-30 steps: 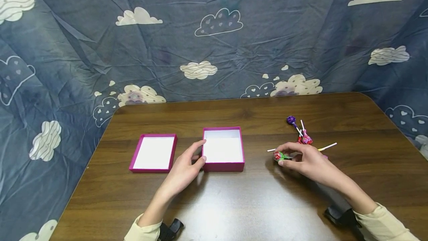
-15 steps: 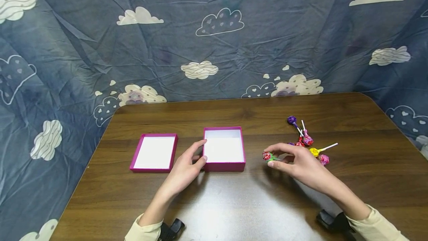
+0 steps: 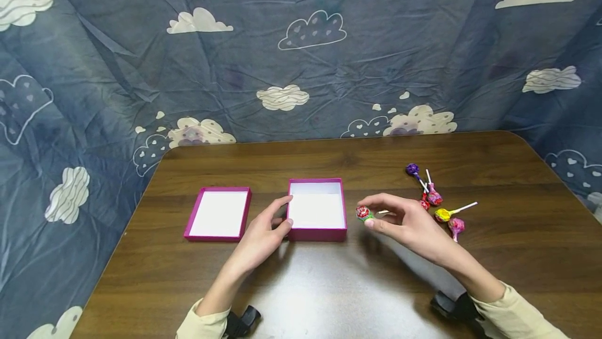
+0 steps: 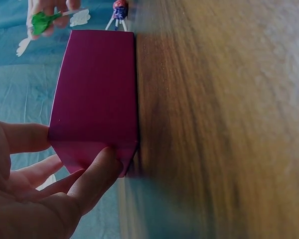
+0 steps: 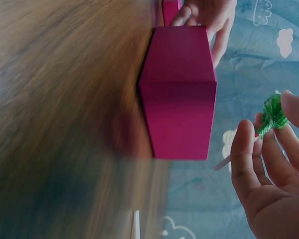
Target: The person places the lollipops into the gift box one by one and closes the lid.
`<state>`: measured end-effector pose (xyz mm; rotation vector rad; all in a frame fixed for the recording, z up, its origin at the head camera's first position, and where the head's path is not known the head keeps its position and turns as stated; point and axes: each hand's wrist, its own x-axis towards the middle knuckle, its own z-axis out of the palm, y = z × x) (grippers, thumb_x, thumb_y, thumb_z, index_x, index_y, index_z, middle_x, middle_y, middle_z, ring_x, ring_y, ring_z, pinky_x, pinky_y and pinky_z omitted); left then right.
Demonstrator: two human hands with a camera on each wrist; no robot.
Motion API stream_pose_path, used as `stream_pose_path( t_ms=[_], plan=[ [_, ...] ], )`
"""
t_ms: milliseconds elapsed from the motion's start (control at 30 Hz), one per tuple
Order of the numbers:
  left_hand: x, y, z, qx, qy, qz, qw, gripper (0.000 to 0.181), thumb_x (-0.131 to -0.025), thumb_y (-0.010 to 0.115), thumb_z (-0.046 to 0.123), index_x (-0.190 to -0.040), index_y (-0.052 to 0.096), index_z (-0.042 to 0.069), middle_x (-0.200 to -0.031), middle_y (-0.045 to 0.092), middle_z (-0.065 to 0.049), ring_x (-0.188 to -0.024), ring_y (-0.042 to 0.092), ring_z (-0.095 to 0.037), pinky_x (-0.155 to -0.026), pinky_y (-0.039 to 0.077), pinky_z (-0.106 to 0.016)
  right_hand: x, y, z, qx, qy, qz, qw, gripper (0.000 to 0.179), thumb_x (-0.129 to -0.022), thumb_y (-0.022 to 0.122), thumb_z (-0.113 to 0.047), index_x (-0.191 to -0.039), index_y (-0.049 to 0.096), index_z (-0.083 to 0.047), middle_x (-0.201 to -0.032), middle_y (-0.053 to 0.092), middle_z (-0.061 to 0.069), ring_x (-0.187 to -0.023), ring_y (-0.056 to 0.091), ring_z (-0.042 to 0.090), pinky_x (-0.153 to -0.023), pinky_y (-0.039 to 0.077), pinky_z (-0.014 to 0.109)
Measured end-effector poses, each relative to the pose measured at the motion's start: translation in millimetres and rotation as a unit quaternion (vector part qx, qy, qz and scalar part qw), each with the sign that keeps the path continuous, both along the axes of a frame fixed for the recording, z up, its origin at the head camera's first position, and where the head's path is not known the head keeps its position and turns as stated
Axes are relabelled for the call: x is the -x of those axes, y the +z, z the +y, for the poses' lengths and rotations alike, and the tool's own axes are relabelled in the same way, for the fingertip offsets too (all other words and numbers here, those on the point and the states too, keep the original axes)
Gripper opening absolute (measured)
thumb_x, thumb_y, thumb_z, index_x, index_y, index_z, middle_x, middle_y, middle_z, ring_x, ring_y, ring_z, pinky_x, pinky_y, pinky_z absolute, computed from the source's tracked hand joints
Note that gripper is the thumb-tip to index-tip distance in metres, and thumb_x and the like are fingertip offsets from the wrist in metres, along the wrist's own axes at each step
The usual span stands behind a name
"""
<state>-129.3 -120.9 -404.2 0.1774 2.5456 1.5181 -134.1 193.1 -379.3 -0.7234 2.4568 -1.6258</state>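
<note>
My right hand (image 3: 414, 226) pinches a lollipop (image 3: 362, 212) with a red and green wrapper. It is raised just right of a magenta box (image 3: 317, 234) with a white inside. In the right wrist view the green side of the wrapper (image 5: 274, 113) shows between thumb and fingers, its white stick pointing down and left. Against the box's left side rests my left hand (image 3: 259, 237), its fingers lightly bent. In the left wrist view the thumb (image 4: 97, 174) and another fingertip touch the magenta wall (image 4: 97, 89), which stays on the table.
A shallow magenta lid (image 3: 218, 214), white inside up, lies left of the box. To the right, several lollipops lie loosely grouped, among them a purple one (image 3: 412, 169), a yellow one (image 3: 442, 215) and a pink one (image 3: 456, 225). A cloud-patterned cloth (image 3: 301, 67) hangs behind the table.
My right hand has carried the red and green lollipop left from the group towards the box, uncovering the yellow and pink ones. My left hand stays at the box.
</note>
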Motion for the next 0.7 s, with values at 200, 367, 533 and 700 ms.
stream_pose_path(
  t_ms=[200,367,533,700],
  plan=[
    [-1.3,-0.3,0.7,-0.008,0.001,0.0,1.0,0.051,-0.096,0.06,0.021,-0.145,0.048,0.029,-0.147,0.046,-0.008,-0.119,0.057,-0.029,-0.091,0.047,-0.051,4.2,3.2,-14,0.039,0.006,-0.003,0.9992,0.029,-0.093,0.069,-0.013,-0.122,0.065,-0.012,-0.119,0.064,0.002,-0.102,0.066,0.029,-0.083,0.054,0.033],
    [-1.7,-1.1,1.0,-0.012,0.001,0.0,0.9999,0.05,-0.096,0.06,0.02,-0.144,0.048,0.029,-0.146,0.047,-0.009,-0.119,0.057,-0.029,-0.09,0.048,-0.05,9.0,5.1,-26,0.068,0.016,-0.005,0.9975,0.029,-0.094,0.066,-0.008,-0.123,0.063,-0.005,-0.118,0.065,0.005,-0.105,0.065,0.03,-0.085,0.054,0.034],
    [-1.2,-0.9,0.9,-0.01,0.002,0.002,0.9999,0.05,-0.097,0.06,0.02,-0.144,0.048,0.029,-0.147,0.046,-0.008,-0.119,0.057,-0.029,-0.092,0.047,-0.051,15.0,4.6,-37,0.094,0.021,-0.001,0.9953,0.031,-0.094,0.066,-0.006,-0.124,0.062,-0.002,-0.116,0.065,0.009,-0.105,0.064,0.027,-0.083,0.054,0.038],
    [0.1,-0.9,0.3,-0.006,0.001,0.004,1.0,0.05,-0.097,0.06,0.022,-0.145,0.047,0.029,-0.148,0.046,-0.008,-0.119,0.057,-0.029,-0.093,0.046,-0.052,20.6,3.5,-47,0.111,0.015,-0.004,0.9937,0.03,-0.094,0.066,-0.005,-0.124,0.063,-0.004,-0.115,0.065,0.01,-0.103,0.064,0.028,-0.08,0.055,0.041]
  ],
)
